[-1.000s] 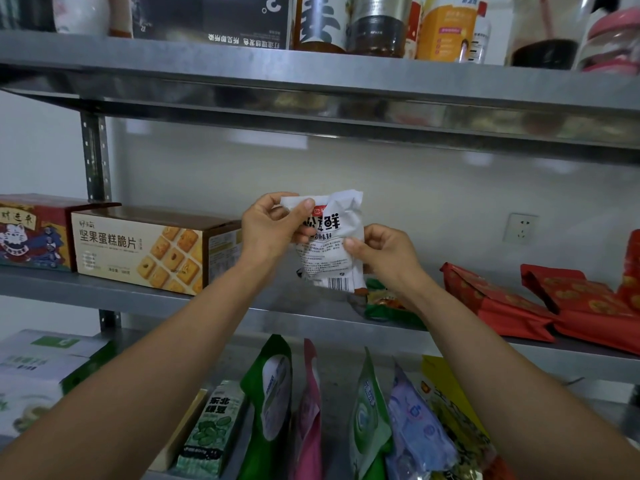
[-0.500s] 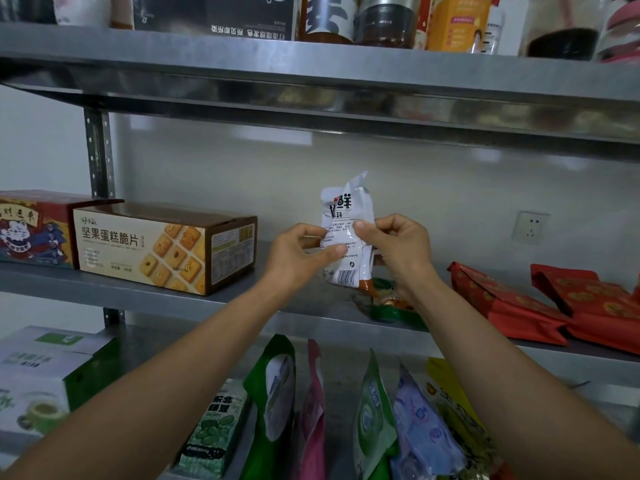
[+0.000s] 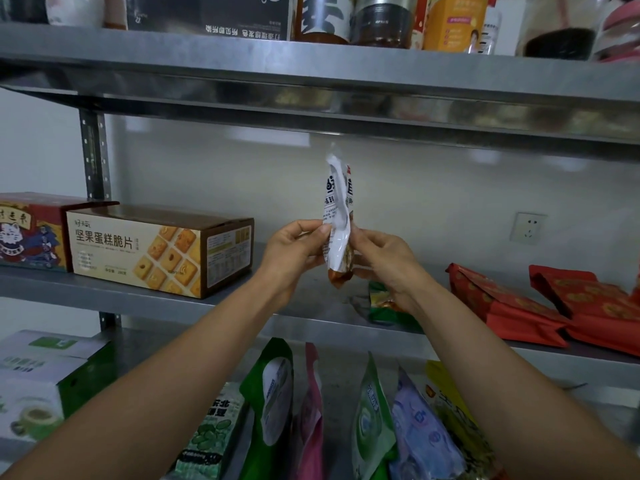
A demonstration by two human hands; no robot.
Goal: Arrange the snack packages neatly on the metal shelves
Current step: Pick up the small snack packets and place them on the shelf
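Note:
A white snack packet (image 3: 337,216) with black lettering stands upright and edge-on above the middle metal shelf (image 3: 121,299). My left hand (image 3: 294,252) pinches its left side, and my right hand (image 3: 384,261) pinches its right side lower down. Brown contents show at the packet's bottom end. A green packet (image 3: 384,304) lies on the shelf just under my right wrist, partly hidden by it.
A tan biscuit box (image 3: 159,251) and a red cat-print box (image 3: 31,233) sit at the shelf's left. Red bags (image 3: 502,303) lie at the right. Upright pouches (image 3: 273,403) fill the lower shelf beside a white-green box (image 3: 38,382). Bottles and jars (image 3: 381,19) line the top shelf.
The packet has turned from facing me to edge-on and now stands upright. Both hands have slid lower on it and come closer together.

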